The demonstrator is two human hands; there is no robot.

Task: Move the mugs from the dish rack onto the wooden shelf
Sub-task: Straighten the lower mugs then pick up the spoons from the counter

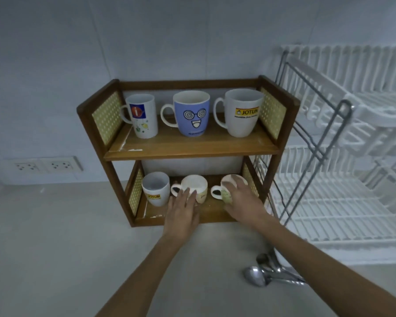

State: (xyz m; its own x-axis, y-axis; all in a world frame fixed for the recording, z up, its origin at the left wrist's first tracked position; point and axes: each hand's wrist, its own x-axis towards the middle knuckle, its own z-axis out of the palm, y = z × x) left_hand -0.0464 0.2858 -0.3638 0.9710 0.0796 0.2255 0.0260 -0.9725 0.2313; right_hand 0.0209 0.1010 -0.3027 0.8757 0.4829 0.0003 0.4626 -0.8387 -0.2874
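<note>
The wooden shelf (pixel 188 149) has two levels. On top stand a white mug with a red and blue logo (pixel 143 117), a blue mug with a cartoon face (pixel 192 113) and a white Jotun mug (pixel 244 113). Below stand a small white Jotun mug (pixel 155 188) and two cream mugs. My left hand (pixel 182 211) rests with fingers spread on the front of the middle cream mug (pixel 196 183). My right hand (pixel 245 200) wraps around the right cream mug (pixel 226 186), which tilts on the lower board. The white dish rack (pixel 343 175) at the right holds no mugs.
Several metal spoons (pixel 265 273) lie on the counter near the rack's front corner, under my right forearm. Two wall sockets (pixel 46 167) sit at the left, low on the wall. The rack's grey metal frame (pixel 316 154) stands close to the shelf's right side.
</note>
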